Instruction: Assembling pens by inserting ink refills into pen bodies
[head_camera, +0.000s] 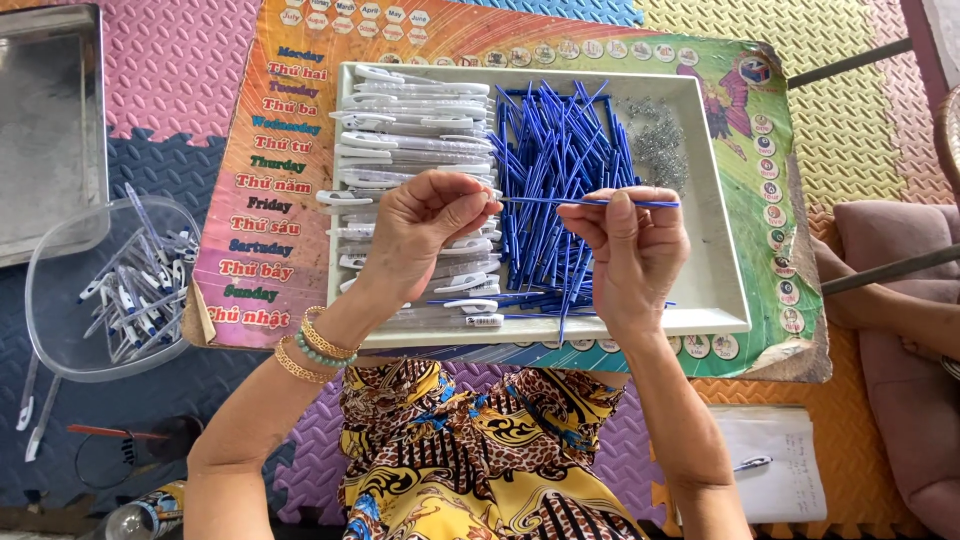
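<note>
I see my right hand (632, 245) pinching a thin blue pen refill (590, 202) tight in its grip above the white tray (716, 270), while my left hand (425, 230) closes its fingertips on the refill's left tip.

Tray interior: the white tray (715, 250) was packed with clear pen barrels (415, 130), blue refills (560, 150) and small springs (658, 140); only its right strip lay bare.
Above the tray: both hands, left hand (425, 235) and right hand (630, 250), and the held refill (590, 202) blocked the middle.
Left side: a clear bowl (60, 300) and metal tray (50, 130) crowded the mat.
Right side: dark rods (880, 270) crossed the approach.
</note>
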